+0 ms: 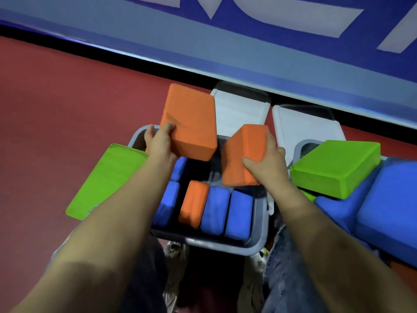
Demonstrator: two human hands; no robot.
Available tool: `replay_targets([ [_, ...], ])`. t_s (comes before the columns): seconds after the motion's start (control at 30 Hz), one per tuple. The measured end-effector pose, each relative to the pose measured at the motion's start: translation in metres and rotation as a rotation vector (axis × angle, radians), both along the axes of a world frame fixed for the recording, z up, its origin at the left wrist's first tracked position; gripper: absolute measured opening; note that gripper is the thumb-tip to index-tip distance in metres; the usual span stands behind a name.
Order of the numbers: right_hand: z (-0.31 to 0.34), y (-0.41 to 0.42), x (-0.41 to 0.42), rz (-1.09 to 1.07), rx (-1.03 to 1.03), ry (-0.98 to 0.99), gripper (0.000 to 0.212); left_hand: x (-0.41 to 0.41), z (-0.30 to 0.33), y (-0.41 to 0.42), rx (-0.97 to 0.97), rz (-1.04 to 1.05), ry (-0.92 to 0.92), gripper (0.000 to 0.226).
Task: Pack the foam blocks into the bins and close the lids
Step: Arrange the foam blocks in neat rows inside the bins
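How the blocks feel: They are probably light and squishy, since each hand is lifting a whole block alone (a guess from the look of them). They are likely not slippery and not easy to break.

Where to hold: The short end of a block looks like the best spot, thumb on one flat side and fingers on the other. Squeezing softly should be enough.

Left hand: The left hand (159, 144) is gripping the big orange block (189, 119) by its near end, thumb on top. The block is sitting up in the air, tilted, over the far left part of the bin.

Right hand: The right hand (265, 158) is wrapping around the small orange block (242, 154), holding it above the middle of the bin.

Bin: The grey bin (225, 245) is sitting low in the middle of the frame. Blue blocks (228, 212) and one packed orange block (193, 206) are standing side by side inside it. A dark gap is showing behind them, so more may fit.

Lids: The white lids (241, 109) are lying open behind the bins, toward the top middle.

Waiting blocks: A green block (106, 180) is lying at the left, just beside the bin. Another green block (336, 168) is resting on big blue blocks (388, 206) at the right.

Looks: The blocks are bright, smooth bricks with sharp edges.

Floor: The red floor (56, 98) is filling the left side.
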State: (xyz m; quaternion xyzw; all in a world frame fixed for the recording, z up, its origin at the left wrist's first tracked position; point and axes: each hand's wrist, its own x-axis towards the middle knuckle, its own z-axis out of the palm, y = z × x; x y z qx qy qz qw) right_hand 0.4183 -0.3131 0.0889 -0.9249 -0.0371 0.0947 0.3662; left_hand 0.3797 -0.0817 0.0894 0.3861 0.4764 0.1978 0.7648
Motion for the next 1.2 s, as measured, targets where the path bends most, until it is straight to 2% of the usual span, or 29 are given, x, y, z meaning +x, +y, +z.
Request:
replay_targets([
  [0.07, 0.001, -0.002, 0.000, -0.016, -0.012, 0.011, 0.097, -0.007, 0.013, 0.002, 0.163, 0.013, 0.075, 0.074],
  [0.2, 0.002, -0.006, -0.001, -0.033, -0.022, 0.017, 0.096, -0.020, 0.039, -0.003, 0.629, -0.064, 0.242, 0.063],
  [0.33, 0.002, -0.009, -0.003, -0.038, -0.016, 0.020, 0.096, -0.024, 0.050, -0.005, 0.821, -0.133, 0.280, 0.059],
  [0.5, -0.001, -0.015, -0.004, 0.005, -0.033, 0.003, 0.097, -0.026, 0.043, -0.014, 1.116, -0.420, 0.391, 0.050],
  [0.63, -0.003, -0.016, -0.004, 0.039, -0.042, 0.008, 0.095, -0.022, 0.030, -0.017, 1.158, -0.508, 0.440, 0.052],
  [0.83, -0.004, -0.011, -0.005, 0.079, -0.026, -0.009, 0.094, -0.007, 0.001, -0.028, 1.114, -0.552, 0.478, 0.054],
  [1.03, -0.010, -0.005, -0.004, 0.109, -0.046, -0.034, 0.095, 0.008, -0.004, -0.038, 1.272, -0.579, 0.504, 0.053],
  [1.2, -0.012, 0.000, -0.002, 0.090, -0.067, -0.026, 0.096, 0.014, -0.007, -0.039, 1.328, -0.605, 0.528, 0.057],
])
